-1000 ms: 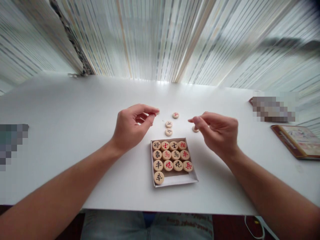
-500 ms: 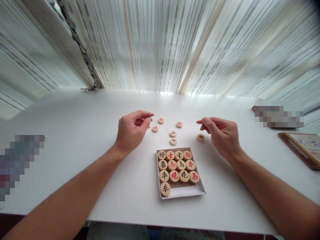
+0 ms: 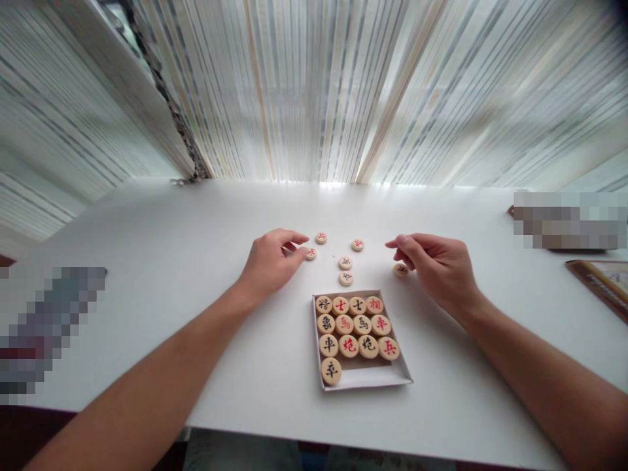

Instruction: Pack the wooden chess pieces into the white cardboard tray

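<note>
My left hand [image 3: 277, 263] has its thumb and fingers apart around the near side of a red-marked Chinese chess piece [image 3: 311, 253]; the thumb tip is at the piece's edge, and I cannot tell whether it touches. My right hand [image 3: 434, 267] hovers closed, thumb against the curled fingers, with nothing visible in it. Just under it lies a black-marked piece [image 3: 401, 269], partly covered by the fingers. A shallow white box [image 3: 367, 377] in front holds rows of pieces with red and black characters. Its bottom row has a single black piece [image 3: 331, 371] at the left.
Two more red-marked pieces [image 3: 321, 238] [image 3: 358, 244] lie beyond the box, with two black-marked pieces [image 3: 346, 263] [image 3: 346, 279] nearer it. Blurred-out items are at both sides. A brown-edged flat box [image 3: 598, 288] lies at the right. Striped curtains [image 3: 314, 91] hang behind the white table [image 3: 245, 399].
My left hand has lowered toward the red-marked piece, its thumb and fingers spreading. My right hand stays nearly in place. The whole view has shifted slightly.
</note>
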The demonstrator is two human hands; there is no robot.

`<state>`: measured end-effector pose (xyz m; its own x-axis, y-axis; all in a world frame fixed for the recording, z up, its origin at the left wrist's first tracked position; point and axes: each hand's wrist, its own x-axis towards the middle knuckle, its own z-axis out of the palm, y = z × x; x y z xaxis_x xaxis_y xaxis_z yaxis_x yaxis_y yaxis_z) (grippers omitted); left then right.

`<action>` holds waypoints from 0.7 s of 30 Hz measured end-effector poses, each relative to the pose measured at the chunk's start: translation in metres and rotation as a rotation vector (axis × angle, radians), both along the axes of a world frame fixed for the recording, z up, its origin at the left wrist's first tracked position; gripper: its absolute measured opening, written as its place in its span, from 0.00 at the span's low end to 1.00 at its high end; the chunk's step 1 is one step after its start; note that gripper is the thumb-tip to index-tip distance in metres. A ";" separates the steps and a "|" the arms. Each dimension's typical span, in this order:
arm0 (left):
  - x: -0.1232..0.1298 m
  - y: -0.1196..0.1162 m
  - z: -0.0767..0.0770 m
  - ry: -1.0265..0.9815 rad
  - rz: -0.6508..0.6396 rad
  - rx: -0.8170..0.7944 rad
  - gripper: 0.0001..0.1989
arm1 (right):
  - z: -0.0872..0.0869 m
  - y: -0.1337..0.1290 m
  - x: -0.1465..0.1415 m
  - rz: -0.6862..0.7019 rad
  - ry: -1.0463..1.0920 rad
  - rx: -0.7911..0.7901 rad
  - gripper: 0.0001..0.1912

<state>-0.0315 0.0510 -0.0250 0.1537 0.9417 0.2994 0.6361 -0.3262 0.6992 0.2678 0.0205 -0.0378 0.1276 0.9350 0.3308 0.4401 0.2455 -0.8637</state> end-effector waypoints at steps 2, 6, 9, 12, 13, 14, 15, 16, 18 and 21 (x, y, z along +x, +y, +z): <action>0.002 -0.003 0.000 0.045 -0.041 -0.004 0.13 | 0.000 -0.001 0.001 -0.012 -0.010 -0.003 0.22; 0.005 -0.008 -0.001 0.141 -0.122 0.002 0.18 | -0.003 -0.003 0.003 -0.030 -0.013 -0.033 0.23; 0.006 -0.008 -0.005 0.184 -0.173 0.014 0.11 | -0.008 -0.003 0.004 -0.052 -0.022 -0.034 0.19; 0.005 -0.006 -0.008 0.185 -0.187 0.024 0.07 | -0.011 -0.004 0.003 -0.048 -0.063 -0.020 0.16; 0.005 -0.006 -0.008 0.179 -0.189 0.026 0.06 | -0.011 -0.004 0.003 -0.047 -0.069 -0.016 0.16; 0.006 -0.006 -0.008 0.167 -0.190 0.026 0.05 | -0.011 -0.005 0.003 -0.048 -0.072 -0.016 0.17; 0.006 -0.007 -0.008 0.152 -0.192 0.024 0.05 | -0.010 -0.005 0.003 -0.050 -0.075 -0.022 0.17; 0.007 -0.008 -0.007 0.136 -0.196 0.020 0.05 | -0.010 -0.006 0.002 -0.054 -0.079 -0.029 0.18; 0.010 -0.012 -0.004 0.071 -0.209 0.003 0.07 | -0.008 -0.007 0.001 -0.050 -0.091 -0.047 0.20; 0.017 -0.024 0.004 -0.131 -0.240 -0.037 0.10 | -0.003 -0.010 -0.004 -0.009 -0.100 -0.026 0.23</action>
<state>-0.0147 0.0270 -0.0211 0.3356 0.8937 0.2977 0.4472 -0.4293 0.7847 0.2641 0.0102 -0.0409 0.1035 0.9424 0.3180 0.5269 0.2192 -0.8212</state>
